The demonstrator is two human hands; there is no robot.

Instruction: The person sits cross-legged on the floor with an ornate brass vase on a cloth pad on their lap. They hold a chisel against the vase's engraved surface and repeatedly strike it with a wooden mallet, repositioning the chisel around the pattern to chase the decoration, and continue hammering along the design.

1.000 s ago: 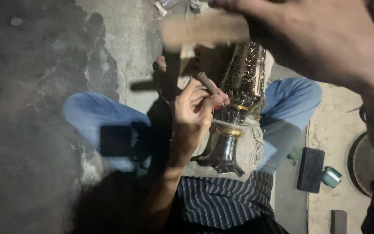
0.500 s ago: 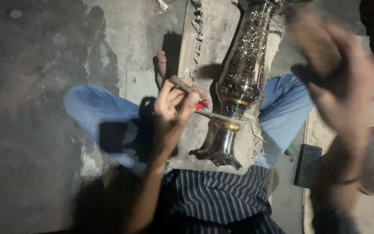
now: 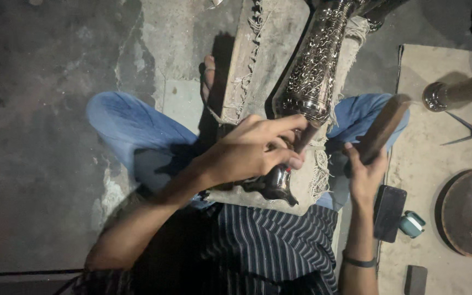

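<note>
head view looked straight down on a cross-legged person with an engraved metal vase (image 3: pixel 313 71) lying across a cloth-covered board (image 3: pixel 258 60) on the lap. the vase lay on its side, probably so the worked face turned up and the padding stopped it rolling. its long axis ran from the foot near the striped shirt (image 3: pixel 269 246), up and to the right, with the mouth past the top edge, out of sight. the left hand (image 3: pixel 252 147) rested on the narrow waist, fingers (image 3: pixel 279 124) pinched together on a thin punch (image 3: pixel 306 137), which leaned against the metal, seemingly to place the tip. the right hand (image 3: pixel 366 173) was closed around a wooden mallet (image 3: pixel 384 127), raised beside the knee and clear of the vase. a phone (image 3: pixel 389 212) lay near that wrist.
</note>
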